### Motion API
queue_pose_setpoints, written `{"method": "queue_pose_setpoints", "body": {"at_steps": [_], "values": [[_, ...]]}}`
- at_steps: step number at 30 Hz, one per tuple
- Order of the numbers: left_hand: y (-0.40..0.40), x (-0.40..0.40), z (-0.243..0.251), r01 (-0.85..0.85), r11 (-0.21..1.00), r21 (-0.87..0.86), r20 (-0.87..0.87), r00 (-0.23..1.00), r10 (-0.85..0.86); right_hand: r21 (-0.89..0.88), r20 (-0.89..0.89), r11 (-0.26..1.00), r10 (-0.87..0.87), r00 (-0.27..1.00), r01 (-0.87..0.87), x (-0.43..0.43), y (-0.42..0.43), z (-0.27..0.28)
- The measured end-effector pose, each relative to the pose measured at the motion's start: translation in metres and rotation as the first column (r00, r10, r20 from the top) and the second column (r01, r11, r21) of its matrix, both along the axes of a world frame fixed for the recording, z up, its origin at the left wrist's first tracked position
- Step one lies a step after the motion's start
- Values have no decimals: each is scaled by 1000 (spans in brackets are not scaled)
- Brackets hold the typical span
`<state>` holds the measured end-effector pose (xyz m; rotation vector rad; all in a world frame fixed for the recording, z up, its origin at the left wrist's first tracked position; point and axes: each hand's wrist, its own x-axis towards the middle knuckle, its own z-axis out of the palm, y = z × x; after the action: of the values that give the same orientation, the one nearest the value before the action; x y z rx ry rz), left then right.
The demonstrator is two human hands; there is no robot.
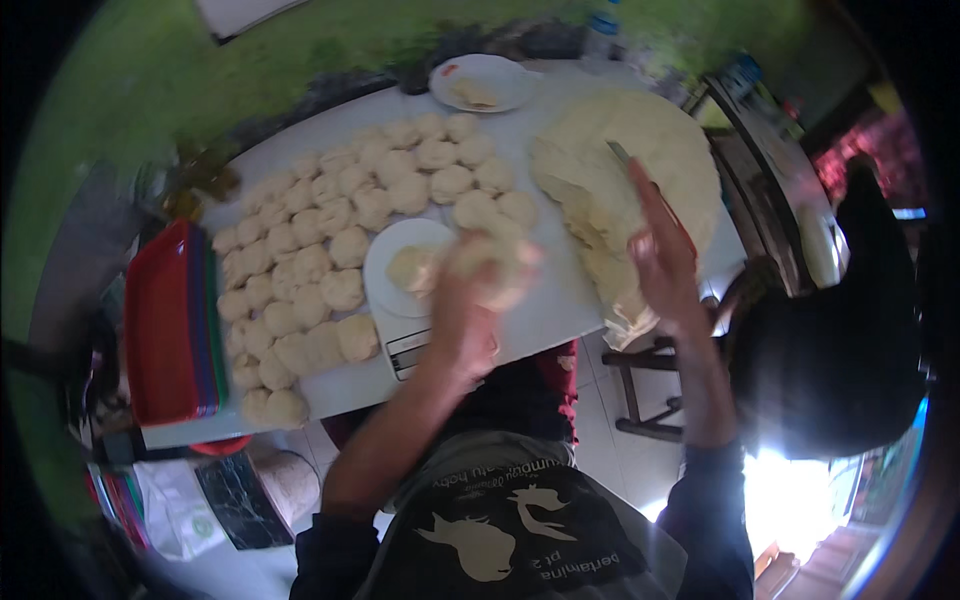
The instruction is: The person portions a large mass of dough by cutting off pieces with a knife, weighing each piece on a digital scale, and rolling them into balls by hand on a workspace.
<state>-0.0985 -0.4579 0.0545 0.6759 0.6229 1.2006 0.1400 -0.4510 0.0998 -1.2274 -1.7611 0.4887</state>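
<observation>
My left hand (469,300), blurred, grips a lump of dough (506,274) beside a kitchen scale. On the scale's round white platform (386,289) sits another dough piece (409,268); the scale's display (405,364) is partly covered by my forearm. My right hand (667,262) is closed around a knife, whose metal blade (619,152) points away from me over a large slab of dough (637,120). The slab's left edge looks ragged. Rows of dough balls (311,262) cover the table left of and beyond the scale.
A white plate (480,101) with scraps stands at the white table's (544,322) far edge, near a plastic bottle (602,34). Stacked trays (161,330), red outermost, stand at the left end. A dark wooden stool (645,390) is below the right side.
</observation>
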Motion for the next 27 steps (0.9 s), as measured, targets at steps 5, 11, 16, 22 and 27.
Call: {"method": "queue_pose_setpoints", "body": {"at_steps": [5, 11, 16, 22, 27], "values": [[-35, 26, 19, 44, 998, -52, 694, 720, 5, -180, 189, 958, 258, 948, -225, -90, -51, -7], [-54, 23, 13, -16, 980, 197, -53, 998, 27, 44, -209, 959, 282, 936, -279, -118, -35, -10], [-41, 2, 34, -300, 939, 169, 212, 941, 263, 65, -94, 934, 357, 929, -352, -143, -56, -20], [-49, -45, 0, -285, 816, 504, -362, 788, 499, 123, 111, 937, 313, 943, -326, -171, -28, -22], [-8, -94, 18, -502, 855, 131, -310, 799, 516, 90, 368, 930, 302, 880, -356, -175, 23, -75]]}}
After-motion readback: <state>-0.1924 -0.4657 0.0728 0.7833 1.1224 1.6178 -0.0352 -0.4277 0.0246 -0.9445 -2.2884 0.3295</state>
